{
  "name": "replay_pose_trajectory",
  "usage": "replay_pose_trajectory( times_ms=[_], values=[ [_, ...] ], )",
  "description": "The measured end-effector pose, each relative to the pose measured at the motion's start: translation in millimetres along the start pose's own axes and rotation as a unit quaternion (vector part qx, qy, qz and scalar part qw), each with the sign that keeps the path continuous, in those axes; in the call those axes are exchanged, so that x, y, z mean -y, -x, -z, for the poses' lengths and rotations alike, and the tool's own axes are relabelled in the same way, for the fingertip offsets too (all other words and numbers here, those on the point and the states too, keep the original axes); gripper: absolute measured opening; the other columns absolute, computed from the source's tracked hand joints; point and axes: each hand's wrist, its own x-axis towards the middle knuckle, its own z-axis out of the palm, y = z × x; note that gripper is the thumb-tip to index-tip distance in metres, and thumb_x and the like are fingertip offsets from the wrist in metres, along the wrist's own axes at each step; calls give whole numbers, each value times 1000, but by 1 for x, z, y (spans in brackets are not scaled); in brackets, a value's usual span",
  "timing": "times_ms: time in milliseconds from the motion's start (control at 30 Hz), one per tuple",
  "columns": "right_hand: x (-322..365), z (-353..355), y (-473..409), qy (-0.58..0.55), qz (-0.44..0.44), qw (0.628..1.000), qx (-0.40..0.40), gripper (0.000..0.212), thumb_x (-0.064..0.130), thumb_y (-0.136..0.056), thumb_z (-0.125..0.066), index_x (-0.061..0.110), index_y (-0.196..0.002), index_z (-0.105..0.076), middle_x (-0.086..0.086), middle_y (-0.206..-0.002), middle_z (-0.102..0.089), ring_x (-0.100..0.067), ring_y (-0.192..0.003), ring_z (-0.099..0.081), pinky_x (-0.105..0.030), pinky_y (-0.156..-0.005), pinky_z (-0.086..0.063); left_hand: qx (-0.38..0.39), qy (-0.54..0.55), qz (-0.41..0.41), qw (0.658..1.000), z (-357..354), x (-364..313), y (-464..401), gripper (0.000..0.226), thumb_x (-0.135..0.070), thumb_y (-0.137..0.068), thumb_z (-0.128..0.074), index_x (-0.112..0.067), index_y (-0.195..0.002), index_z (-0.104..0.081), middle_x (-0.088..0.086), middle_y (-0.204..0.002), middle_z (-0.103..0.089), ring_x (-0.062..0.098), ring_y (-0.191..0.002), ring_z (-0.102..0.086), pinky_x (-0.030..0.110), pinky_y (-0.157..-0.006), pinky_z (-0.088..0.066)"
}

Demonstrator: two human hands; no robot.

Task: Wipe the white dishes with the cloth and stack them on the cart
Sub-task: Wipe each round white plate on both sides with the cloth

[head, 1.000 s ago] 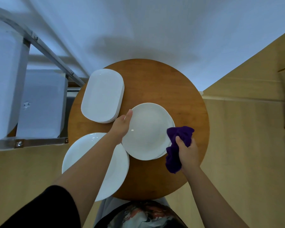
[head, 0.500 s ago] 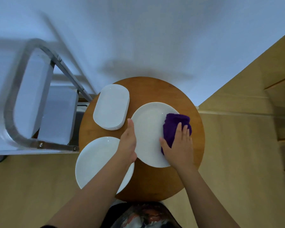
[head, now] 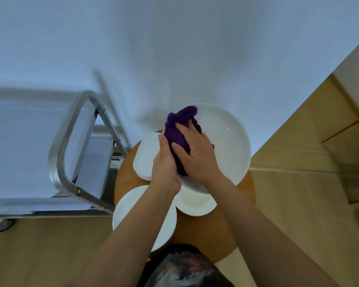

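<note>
A round white plate (head: 226, 141) is lifted off the round wooden table (head: 205, 235) and tilted toward me. My left hand (head: 165, 168) grips its left rim. My right hand (head: 197, 156) presses a purple cloth (head: 179, 129) flat against the plate's face, fingers spread. Below the lifted plate, another round white plate (head: 195, 204) stays on the table. A white oblong dish stack (head: 143, 160) lies at the table's left, and a large round white plate (head: 133, 212) sits at the front left, partly under my left forearm.
A metal cart (head: 71, 183) with a tubular handle and pale shelves stands left of the table, one wheel (head: 3, 224) showing on the wooden floor. A white wall is behind. Wooden cabinetry (head: 340, 141) runs along the right.
The top round plate has come up off the table and tilted toward me in my left hand. My right hand has slid the cloth from the plate's right side to its upper left.
</note>
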Motion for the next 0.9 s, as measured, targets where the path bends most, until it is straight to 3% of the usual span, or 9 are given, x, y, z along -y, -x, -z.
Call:
replay_pose_trajectory(
  times_ms=[67, 167, 300, 367, 433, 567, 633, 767, 900],
  values=[
    [14, 3, 8, -17, 44, 998, 35, 46, 34, -92, -42, 23, -136, -45, -2, -145, -42, -14, -128, -38, -28, -109, -27, -12, 68, 4, 998, 6, -5, 3, 52, -63, -90, -42, -24, -120, -61, 4, -117, -67, 21, -110, -62, 39, -101, -46],
    [23, 15, 20, -65, 72, 992, 82, 39, 28, -89, -45, 24, -127, -54, 9, -125, -56, 6, -93, -42, -6, -89, -26, -11, 81, 47, 996, 18, -15, 2, 60, -69, -84, -46, -20, -112, -67, 7, -107, -72, 28, -101, -67, 46, -94, -51],
    [27, 34, 33, -55, 65, 986, 146, 32, 27, -85, -45, 28, -113, -60, 28, -86, -52, 13, -86, -42, -8, -77, -27, -11, 82, 84, 993, 23, -26, 11, 72, -74, -80, -47, -12, -110, -67, 13, -104, -72, 34, -93, -69, 52, -87, -54],
    [25, 44, 41, -25, 56, 979, 196, 33, 32, -80, -43, 34, -108, -60, 25, -81, -55, 8, -84, -46, -10, -78, -30, -8, 82, 110, 991, 24, -30, 16, 76, -77, -76, -48, -9, -103, -69, 15, -96, -73, 37, -83, -71, 54, -70, -57],
    [20, 59, 46, 6, 43, 972, 230, 35, 35, -77, -43, 35, -107, -62, 19, -96, -62, -3, -88, -48, -19, -85, -37, 16, 97, 122, 988, 28, -39, 17, 73, -76, -77, -47, -10, -99, -69, 15, -93, -74, 36, -73, -71, 46, -50, -56],
    [9, 90, 54, 159, 69, 962, 213, 40, 40, -88, -48, 34, -127, -54, 9, -140, -47, -11, -124, -38, -16, -103, -16, 17, 39, 56, 998, 38, -59, 11, 58, -69, -84, -45, -20, -113, -56, 4, -99, -68, 25, -81, -68, 35, -50, -54],
    [15, 96, 53, 190, 74, 946, 251, 52, 53, -91, -36, 39, -141, -35, 12, -153, -24, -10, -140, -15, -27, -112, -8, 40, 15, 66, 997, 37, -66, 14, 62, -69, -85, -42, -19, -119, -55, 6, -105, -68, 28, -88, -68, 38, -58, -56],
    [38, 82, 51, 172, 130, 893, 394, 54, 42, -99, -33, 32, -149, -16, 12, -157, -9, -2, -142, 0, -17, -106, 7, 59, -64, 63, 994, 30, -69, 25, 65, -71, -83, -43, -14, -108, -61, 8, -87, -75, 30, -82, -71, 38, -67, -58],
    [43, 61, 54, 239, 197, 891, 331, 59, 39, -101, -26, 24, -150, 3, 5, -157, 9, -8, -143, 12, -20, -109, 13, 78, -109, 65, 989, 30, -67, 29, 75, -74, -80, -44, -7, -106, -67, 13, -98, -74, 30, -96, -68, 42, -89, -53]
  ],
)
